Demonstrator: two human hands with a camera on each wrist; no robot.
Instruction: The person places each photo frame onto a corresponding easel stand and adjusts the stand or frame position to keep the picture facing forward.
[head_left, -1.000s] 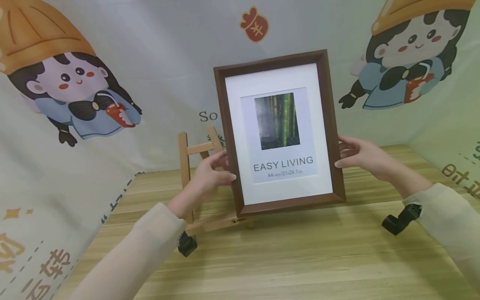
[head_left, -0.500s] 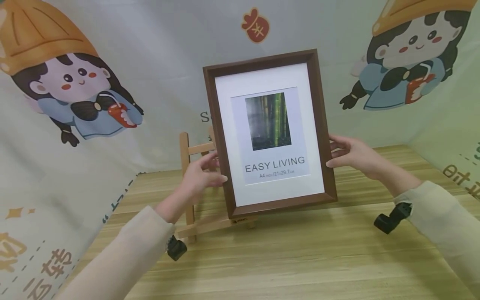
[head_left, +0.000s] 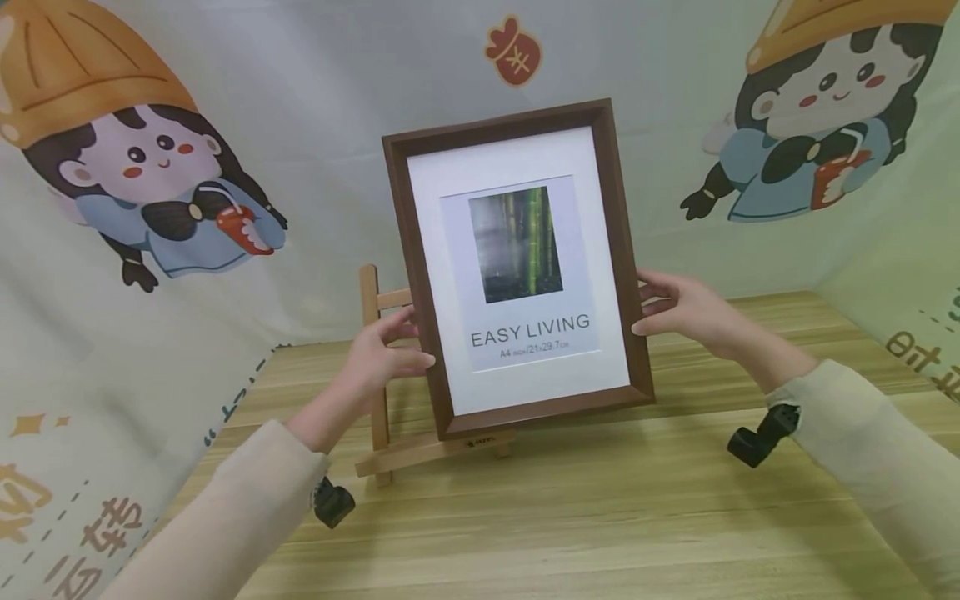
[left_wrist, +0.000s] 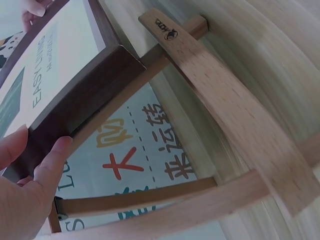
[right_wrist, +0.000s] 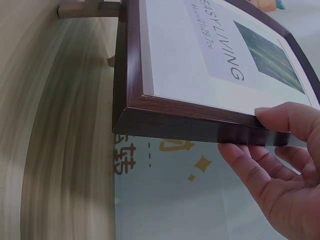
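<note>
A brown picture frame point(head_left: 442, 423) with a white mat, a bamboo picture and the words "EASY LIVING" is held up, slightly tilted, in the head view. My left hand point(head_left: 382, 354) grips its left side, thumb on the front edge and fingers behind. On the opposite side my right hand point(head_left: 686, 312) pinches the edge the same way, as the right wrist view also shows. Behind the frame stands a wooden easel point(head_left: 369, 333), its upper right part hidden. In the left wrist view the frame's lower corner point(left_wrist: 120, 55) overlaps the easel's ledge area, in front of the leg.
The easel's wooden ledge point(left_wrist: 235, 105) juts forward low over the wood-grain table point(head_left: 570, 517). A white printed cloth point(head_left: 330, 100) with cartoon figures hangs behind and along the sides. Black wrist cameras point(head_left: 763, 435) hang below both sleeves.
Both hands have carried the picture frame to the left, so it now covers more of the easel. The easel has stayed in place, and both grips look the same.
</note>
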